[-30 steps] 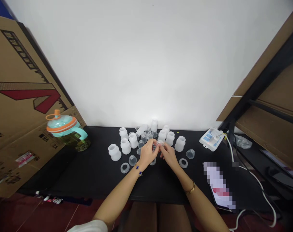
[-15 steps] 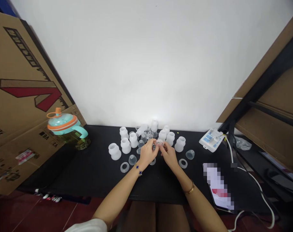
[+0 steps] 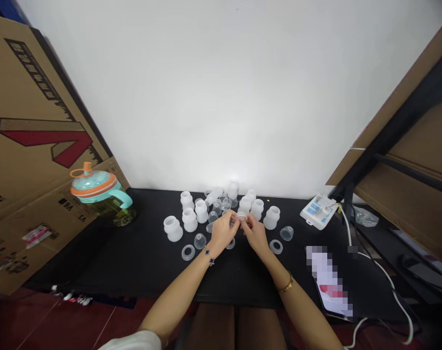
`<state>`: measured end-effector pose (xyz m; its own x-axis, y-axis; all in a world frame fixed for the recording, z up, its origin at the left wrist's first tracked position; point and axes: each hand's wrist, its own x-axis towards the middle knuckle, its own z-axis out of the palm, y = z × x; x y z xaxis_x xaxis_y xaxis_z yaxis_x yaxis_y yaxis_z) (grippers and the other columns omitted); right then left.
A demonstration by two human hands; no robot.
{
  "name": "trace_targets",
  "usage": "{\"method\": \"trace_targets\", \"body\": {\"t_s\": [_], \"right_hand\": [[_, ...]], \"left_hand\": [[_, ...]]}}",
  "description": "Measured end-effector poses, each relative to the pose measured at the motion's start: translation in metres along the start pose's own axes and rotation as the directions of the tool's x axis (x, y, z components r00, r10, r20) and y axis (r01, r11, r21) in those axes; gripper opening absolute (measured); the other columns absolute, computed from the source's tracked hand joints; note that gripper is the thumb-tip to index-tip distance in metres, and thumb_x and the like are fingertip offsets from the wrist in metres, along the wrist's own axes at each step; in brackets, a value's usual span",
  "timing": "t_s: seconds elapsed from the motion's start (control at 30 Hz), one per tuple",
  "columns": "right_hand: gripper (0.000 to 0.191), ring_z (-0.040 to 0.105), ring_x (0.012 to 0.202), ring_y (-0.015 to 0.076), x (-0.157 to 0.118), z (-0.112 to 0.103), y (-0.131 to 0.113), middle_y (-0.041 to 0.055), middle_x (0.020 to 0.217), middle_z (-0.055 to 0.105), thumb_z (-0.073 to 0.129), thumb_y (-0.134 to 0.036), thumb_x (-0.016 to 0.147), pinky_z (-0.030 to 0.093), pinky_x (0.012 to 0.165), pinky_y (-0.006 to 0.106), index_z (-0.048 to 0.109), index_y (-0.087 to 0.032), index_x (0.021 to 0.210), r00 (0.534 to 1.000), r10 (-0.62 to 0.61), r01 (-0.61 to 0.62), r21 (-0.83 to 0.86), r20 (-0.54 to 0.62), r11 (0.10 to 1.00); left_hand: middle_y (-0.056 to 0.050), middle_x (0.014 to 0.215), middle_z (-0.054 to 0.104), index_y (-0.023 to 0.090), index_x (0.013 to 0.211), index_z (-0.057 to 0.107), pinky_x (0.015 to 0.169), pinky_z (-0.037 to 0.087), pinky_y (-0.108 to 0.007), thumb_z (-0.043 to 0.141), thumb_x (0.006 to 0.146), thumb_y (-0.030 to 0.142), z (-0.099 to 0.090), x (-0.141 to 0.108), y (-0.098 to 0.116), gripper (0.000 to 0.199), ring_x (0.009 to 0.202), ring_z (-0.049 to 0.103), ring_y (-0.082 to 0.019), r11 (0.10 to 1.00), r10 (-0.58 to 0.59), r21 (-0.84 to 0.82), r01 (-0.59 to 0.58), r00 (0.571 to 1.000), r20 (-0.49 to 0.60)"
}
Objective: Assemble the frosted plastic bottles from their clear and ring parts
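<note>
Head view: both hands [image 3: 239,228] grip a small, translucent round piece [image 3: 241,215].

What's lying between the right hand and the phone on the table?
A translucent ring lies there on the black table, nearer the right hand than the phone; the head view shows it.

Matt white plastic bottles [image 3: 173,229], glossy clear plastic domes [image 3: 200,241], smooth matt black tabletop [image 3: 151,262], brown cardboard box [image 3: 27,160]
</note>
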<state>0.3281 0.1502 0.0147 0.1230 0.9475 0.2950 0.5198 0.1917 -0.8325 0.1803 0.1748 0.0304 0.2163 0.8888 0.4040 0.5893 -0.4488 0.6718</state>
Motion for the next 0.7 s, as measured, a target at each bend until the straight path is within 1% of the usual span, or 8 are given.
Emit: {"method": "trace_targets", "body": {"t_s": [0.3, 0.5, 0.7], "right_hand": [[0.033, 0.058, 0.058, 0.0182, 0.0003, -0.0001, -0.0006, -0.0012, 0.063, 0.060, 0.048, -0.049, 0.094, 0.040, 0.055, 0.026, 0.054, -0.023, 0.076, 1.000, -0.009, 0.009, -0.010, -0.023, 1.000], [0.033, 0.055, 0.055, 0.0173, -0.0004, -0.0014, -0.0032, -0.0026, 0.059, 0.055, 0.047, -0.048, 0.094, 0.038, 0.054, 0.025, 0.053, -0.023, 0.074, 0.999, -0.022, 0.022, -0.009, -0.032, 1.000], [0.032, 0.053, 0.054, 0.0168, -0.0014, -0.0010, -0.0036, -0.0038, 0.057, 0.052, 0.047, -0.049, 0.095, 0.037, 0.053, 0.025, 0.053, -0.024, 0.075, 0.999, -0.010, 0.011, 0.013, -0.033, 1.000]], "left_hand": [[0.002, 0.075, 0.064, 0.021, 0.091, 0.058, 0.060, 0.035, -0.024, 0.053, 0.094, 0.033, -0.0018, -0.0008, 0.0013, 0.013, 0.061, 0.058, -0.013, 0.999, -0.018, -0.045, 0.019, 1.000, 0.017], [0.003, 0.074, 0.063, 0.021, 0.089, 0.056, 0.060, 0.035, -0.024, 0.053, 0.094, 0.033, -0.0024, -0.0018, 0.0031, 0.013, 0.061, 0.058, -0.013, 0.998, -0.014, -0.055, 0.015, 1.000, 0.019], [0.004, 0.071, 0.061, 0.022, 0.087, 0.055, 0.059, 0.035, -0.024, 0.053, 0.095, 0.033, -0.0028, -0.0029, 0.0042, 0.014, 0.061, 0.058, -0.013, 1.000, -0.005, -0.022, 0.006, 1.000, 0.012]]}}
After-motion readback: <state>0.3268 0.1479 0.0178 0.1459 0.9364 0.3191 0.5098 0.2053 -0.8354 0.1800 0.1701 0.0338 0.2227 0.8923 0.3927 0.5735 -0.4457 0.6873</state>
